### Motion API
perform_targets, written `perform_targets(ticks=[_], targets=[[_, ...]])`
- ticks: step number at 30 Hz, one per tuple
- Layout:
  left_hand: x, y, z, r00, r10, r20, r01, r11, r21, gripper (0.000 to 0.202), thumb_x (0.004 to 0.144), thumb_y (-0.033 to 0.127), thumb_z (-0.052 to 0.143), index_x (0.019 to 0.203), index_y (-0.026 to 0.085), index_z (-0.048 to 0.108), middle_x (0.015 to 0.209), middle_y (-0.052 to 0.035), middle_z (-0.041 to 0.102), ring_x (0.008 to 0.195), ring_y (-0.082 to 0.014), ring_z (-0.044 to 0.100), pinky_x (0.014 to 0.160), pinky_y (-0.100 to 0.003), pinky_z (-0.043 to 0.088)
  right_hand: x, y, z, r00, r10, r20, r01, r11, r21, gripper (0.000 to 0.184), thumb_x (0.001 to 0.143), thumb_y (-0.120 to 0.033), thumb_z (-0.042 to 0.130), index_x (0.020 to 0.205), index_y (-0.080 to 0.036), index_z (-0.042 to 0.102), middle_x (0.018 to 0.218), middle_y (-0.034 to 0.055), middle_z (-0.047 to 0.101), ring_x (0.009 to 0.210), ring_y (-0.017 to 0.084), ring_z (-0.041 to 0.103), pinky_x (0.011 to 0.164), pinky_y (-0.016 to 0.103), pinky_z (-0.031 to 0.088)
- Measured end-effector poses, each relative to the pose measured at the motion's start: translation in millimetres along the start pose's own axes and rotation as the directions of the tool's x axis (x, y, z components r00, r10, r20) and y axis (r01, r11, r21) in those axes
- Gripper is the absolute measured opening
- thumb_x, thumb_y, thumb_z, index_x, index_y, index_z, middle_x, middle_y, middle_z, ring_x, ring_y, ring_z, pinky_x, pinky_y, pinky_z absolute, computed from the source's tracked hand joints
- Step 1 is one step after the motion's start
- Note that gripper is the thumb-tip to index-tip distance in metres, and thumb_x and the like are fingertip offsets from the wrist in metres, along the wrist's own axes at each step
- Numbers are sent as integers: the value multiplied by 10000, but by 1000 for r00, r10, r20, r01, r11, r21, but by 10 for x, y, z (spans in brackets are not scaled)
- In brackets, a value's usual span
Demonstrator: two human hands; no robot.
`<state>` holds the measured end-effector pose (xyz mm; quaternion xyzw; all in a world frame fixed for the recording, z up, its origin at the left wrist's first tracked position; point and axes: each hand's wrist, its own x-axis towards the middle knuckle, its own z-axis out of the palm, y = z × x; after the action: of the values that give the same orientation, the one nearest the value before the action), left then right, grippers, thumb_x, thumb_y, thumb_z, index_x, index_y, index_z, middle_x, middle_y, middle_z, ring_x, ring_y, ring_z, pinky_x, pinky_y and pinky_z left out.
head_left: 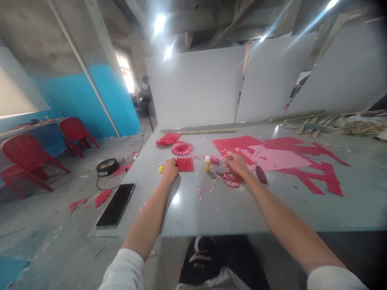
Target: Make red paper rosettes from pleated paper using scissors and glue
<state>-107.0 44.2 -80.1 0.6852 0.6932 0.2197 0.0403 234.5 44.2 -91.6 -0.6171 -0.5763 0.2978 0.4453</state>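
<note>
My left hand [170,170] is closed on the left edge of a small pleated red paper [185,164], which lies on the table. Beside that hand is a small yellow cap [160,168]. With fingertips pinched together, my right hand [236,163] is over the paper scraps; whatever is between them is too small to make out. Red-handled scissors [230,181] lie just below this hand, and a dark red tool [261,174] is to its right. An upright yellow glue stick [207,164] stands between my hands. Behind the left hand are a round pleated rosette [182,148] and folded red paper [168,139].
Red sheets [236,143] and a pink sheet [278,158] cover the table's right middle. A phone [116,204] lies at the left edge. Sticks [308,125] lie at the back right. Red chairs [24,155] and a black round object [107,166] are on the floor.
</note>
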Motion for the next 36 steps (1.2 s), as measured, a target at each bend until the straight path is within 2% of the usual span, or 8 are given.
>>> perform_targets(ticks=[9,13,18,24,28,31,34,36], targets=[[4,0,-60,999,-35,-15,34,998,-50,470,784,77,558,1232,138,683,1095,-172,750,1085,-288,675,894,-341,461,25,-61,-165,994,-66,-88,60,995,-77,226,765,-164,619,950,-146,748,769,74,754,585,149,653,608,245,502],[-37,109,-55,1000,21,-12,-22,998,-65,409,914,293,551,1289,163,651,1267,-182,683,1187,-291,619,994,-363,428,101,-55,-362,984,-40,-173,26,996,-82,265,807,-196,583,1000,-123,748,852,112,773,634,158,675,619,247,512],[-160,268,42,972,218,87,-217,976,-29,624,814,546,680,1361,256,597,1452,-161,534,1352,-367,458,1078,-477,364,170,13,-573,984,11,-178,-30,994,-103,316,830,-209,579,1079,-88,731,911,142,777,650,158,690,598,237,524],[-106,216,51,949,293,115,-293,956,-14,427,881,231,578,1301,218,656,1320,-128,642,1241,-276,564,1051,-362,414,185,63,-704,1000,31,-2,-31,969,-246,193,740,-133,662,889,-152,784,710,62,753,599,163,676,583,239,499],[-62,172,23,956,282,81,-283,959,-10,540,808,38,512,1295,211,665,1287,-104,674,1222,-243,584,1027,-324,429,203,100,-690,996,34,85,0,925,-379,82,684,-138,726,734,-185,771,707,54,750,669,182,689,625,249,489],[-70,171,11,966,255,45,-256,967,9,490,803,44,518,1225,214,701,1233,-101,699,1200,-261,597,1016,-352,430,243,156,-681,999,44,10,-33,872,-488,134,663,-150,753,795,-169,769,868,107,771,855,244,707,728,286,498],[-76,178,3,974,225,0,-225,974,28,381,862,137,530,1192,203,708,1242,-122,689,1202,-290,594,1005,-396,430,285,223,-692,995,51,-86,-91,821,-563,345,654,-154,761,999,-148,748,1083,162,745,1043,297,677,808,313,490],[-70,181,2,978,207,-25,-206,978,36,352,885,191,532,1194,182,702,1267,-142,674,1218,-311,582,1010,-427,424,300,257,-701,993,73,-88,-111,800,-589,390,632,-139,769,1021,-149,735,1065,158,745,1041,299,680,803,308,488]])
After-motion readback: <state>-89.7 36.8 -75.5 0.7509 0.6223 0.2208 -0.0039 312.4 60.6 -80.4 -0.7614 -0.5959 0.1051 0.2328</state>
